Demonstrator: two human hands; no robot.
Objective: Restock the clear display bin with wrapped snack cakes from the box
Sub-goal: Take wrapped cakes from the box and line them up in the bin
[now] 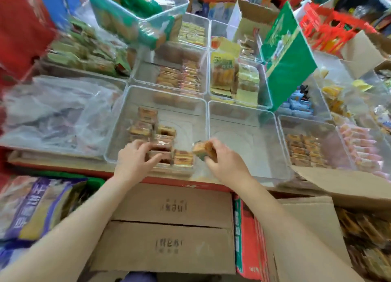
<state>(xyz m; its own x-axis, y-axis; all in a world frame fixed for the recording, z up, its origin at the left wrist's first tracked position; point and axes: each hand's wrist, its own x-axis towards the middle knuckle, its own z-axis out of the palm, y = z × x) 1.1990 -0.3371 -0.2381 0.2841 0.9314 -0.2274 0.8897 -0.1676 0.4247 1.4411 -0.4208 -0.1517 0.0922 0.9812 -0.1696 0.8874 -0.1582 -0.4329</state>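
Print on closed carton [169, 224] beneath both hands is blurred, unreadable.

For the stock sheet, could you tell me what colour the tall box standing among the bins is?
Green, with paler printing; the tall box shows in the head view.

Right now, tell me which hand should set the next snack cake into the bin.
Probably the right hand: it already grips a wrapped snack cake over the clear bin. The left hand rests on the stacked cakes.

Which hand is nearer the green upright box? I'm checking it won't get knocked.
Right. The right hand holds a snack cake below the green box; the left hand is farther left.
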